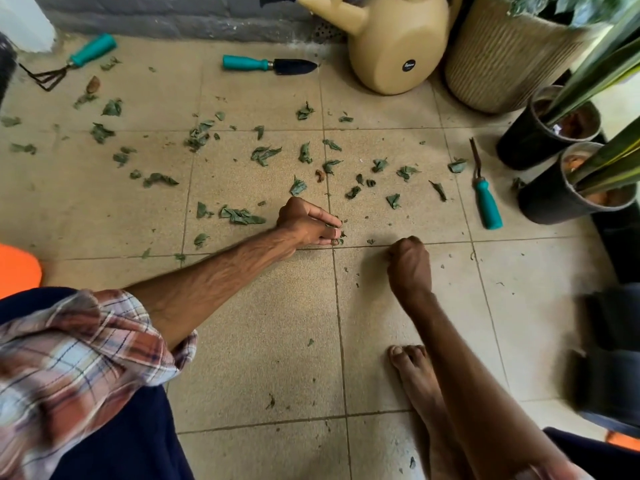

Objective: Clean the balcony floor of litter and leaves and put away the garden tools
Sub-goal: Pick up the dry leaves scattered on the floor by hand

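Observation:
Several crumpled green leaves (242,216) lie scattered over the beige tiled floor (263,323). My left hand (308,223) reaches out low over the tiles and pinches small green leaves at its fingertips. My right hand (408,263) is curled into a fist just to the right; what it holds is hidden. Three teal-handled tools lie on the floor: a hand rake (74,60) at the far left, a trowel (268,65) at the back, a weeder (485,195) at the right.
A beige watering can (391,43) and a ribbed beige planter (502,57) stand at the back right. Two black pots (530,140) with long-leaved plants sit on the right. My bare foot (415,375) rests on the tiles. An orange object (17,268) is at the left edge.

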